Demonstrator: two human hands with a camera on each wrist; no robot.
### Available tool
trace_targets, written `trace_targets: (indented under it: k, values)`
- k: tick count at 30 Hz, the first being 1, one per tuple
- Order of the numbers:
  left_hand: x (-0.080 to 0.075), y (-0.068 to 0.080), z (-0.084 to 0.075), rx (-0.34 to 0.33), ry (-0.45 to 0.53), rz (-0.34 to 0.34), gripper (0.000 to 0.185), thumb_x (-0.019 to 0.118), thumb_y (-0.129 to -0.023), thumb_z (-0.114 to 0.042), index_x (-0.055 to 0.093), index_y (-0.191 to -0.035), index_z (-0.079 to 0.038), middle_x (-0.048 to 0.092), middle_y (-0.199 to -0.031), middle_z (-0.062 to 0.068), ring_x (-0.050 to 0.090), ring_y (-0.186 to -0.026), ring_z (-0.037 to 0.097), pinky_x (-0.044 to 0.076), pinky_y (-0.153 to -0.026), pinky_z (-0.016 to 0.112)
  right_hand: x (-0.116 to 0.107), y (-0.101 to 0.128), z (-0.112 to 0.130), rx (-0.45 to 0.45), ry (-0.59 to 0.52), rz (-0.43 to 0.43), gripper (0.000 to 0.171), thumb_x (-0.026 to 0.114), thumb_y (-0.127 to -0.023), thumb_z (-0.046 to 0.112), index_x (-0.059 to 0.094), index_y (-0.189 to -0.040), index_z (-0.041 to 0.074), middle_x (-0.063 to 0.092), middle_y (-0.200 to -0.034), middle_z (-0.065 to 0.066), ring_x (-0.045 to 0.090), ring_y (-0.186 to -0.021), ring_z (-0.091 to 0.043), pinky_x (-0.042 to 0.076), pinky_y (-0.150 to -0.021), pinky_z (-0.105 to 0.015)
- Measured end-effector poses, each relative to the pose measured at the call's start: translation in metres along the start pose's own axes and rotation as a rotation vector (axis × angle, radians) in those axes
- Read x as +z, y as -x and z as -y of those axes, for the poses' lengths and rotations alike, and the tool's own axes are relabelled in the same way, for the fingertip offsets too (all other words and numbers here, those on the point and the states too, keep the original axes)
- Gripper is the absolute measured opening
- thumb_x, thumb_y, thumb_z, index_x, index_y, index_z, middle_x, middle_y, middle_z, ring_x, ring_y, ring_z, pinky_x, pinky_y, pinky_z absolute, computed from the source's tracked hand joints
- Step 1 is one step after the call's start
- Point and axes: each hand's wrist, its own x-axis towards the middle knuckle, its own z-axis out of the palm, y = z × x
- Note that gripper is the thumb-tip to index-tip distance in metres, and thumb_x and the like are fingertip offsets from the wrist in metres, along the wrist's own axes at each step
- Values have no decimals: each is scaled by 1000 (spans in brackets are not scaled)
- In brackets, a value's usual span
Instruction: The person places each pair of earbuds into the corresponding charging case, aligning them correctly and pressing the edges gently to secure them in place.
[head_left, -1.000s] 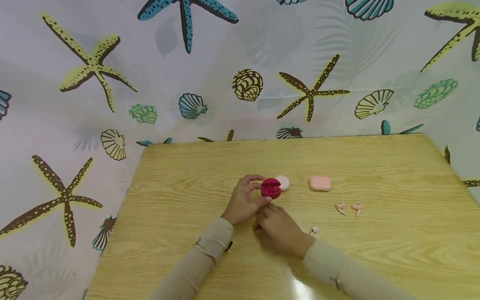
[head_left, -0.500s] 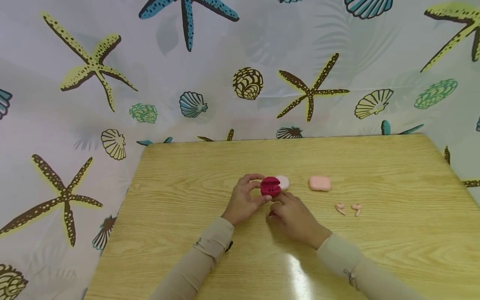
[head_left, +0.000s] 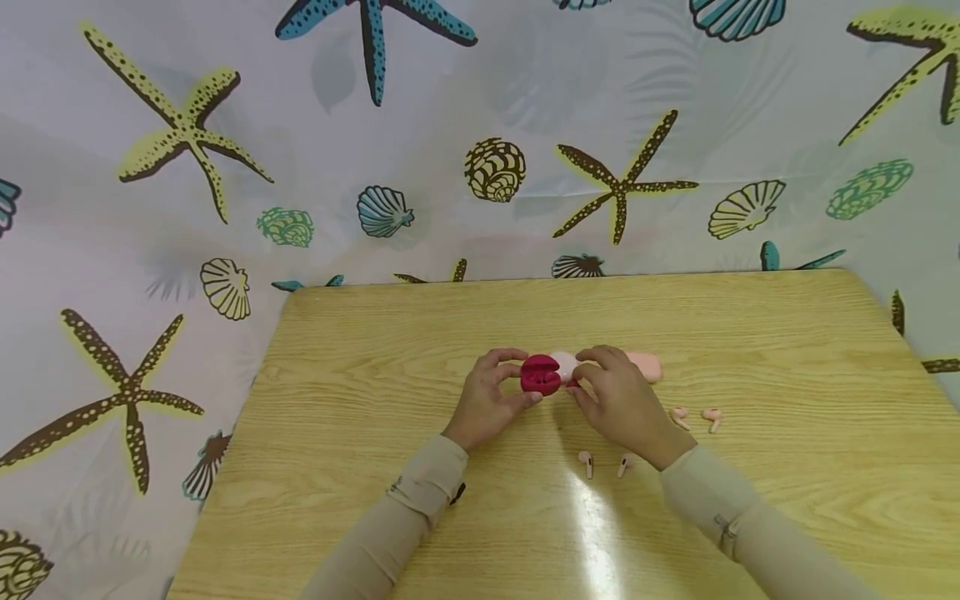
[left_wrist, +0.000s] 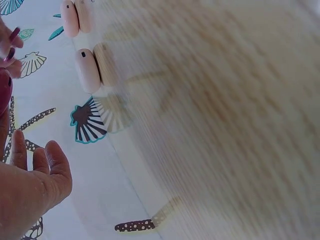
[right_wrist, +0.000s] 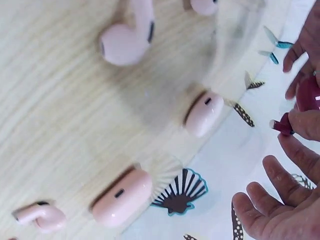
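My left hand holds a red earbud case by its left side, thumb below and fingers above. The case's rounded lid stands raised, with dark slots showing inside. Just right of the case, my right hand pinches a small red earbud between thumb and index finger, its pale tip pointing outward in the right wrist view. The other fingers of that hand are spread. In the left wrist view, the red case is cut off by the left edge, above my left hand.
A pale round case lies behind the hands, and a pink case is partly hidden by the right hand. Two pink earbuds lie right of the right wrist. Two pale earbuds lie nearer on the wooden table.
My right hand has moved right and away from me, from below the red case to its right side, with the red earbud now showing at its fingertips. Two pale earbuds are uncovered. The left hand stays put.
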Motion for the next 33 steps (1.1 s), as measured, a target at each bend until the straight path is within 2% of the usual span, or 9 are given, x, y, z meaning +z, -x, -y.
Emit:
trace_targets:
  k: [6, 12, 19, 29, 33]
  values:
    - [1, -2, 0, 6, -22, -10, 22, 78, -79, -16, 72, -96, -3, 60, -123, 7, 52, -120, 26, 42, -104, 47, -12, -14, -4, -10, -36, -108, 14, 77, -75, 7, 69, -84, 1, 66, -107, -21, 61, -104, -40, 51, -91, -52]
    - [0, -2, -1, 24, -24, -12, 22, 78, -79, -16, 73, -97, -4, 61, -123, 9, 53, -120, 27, 42, -103, 48, -19, -24, 3, -5, -92, -151, 13, 77, -78, 10, 69, -85, 1, 65, -111, -20, 59, -109, -39, 49, -95, -51]
    - [0, -2, -3, 36, -7, -7, 20, 78, -78, -14, 73, -95, -4, 61, -122, 9, 52, -120, 28, 42, -102, 48, -21, -33, 16, -42, -171, -140, 13, 76, -79, 11, 70, -87, 2, 63, -114, -20, 56, -113, -38, 46, -98, -53]
    - [-1, -1, -4, 34, 15, 8, 19, 77, -79, -14, 73, -95, -5, 59, -123, 9, 51, -121, 29, 40, -104, 50, -17, -31, 29, -40, -172, -48, 12, 76, -80, 12, 74, -91, 7, 63, -120, -17, 53, -120, -37, 44, -102, -54]
    - [-1, 0, -3, 44, 10, 9, 20, 78, -79, -16, 74, -95, -6, 60, -123, 9, 51, -121, 29, 41, -104, 50, -15, -31, 32, -47, -164, -38, 13, 76, -80, 12, 75, -91, 7, 64, -120, -17, 53, -120, -37, 45, -102, -53]
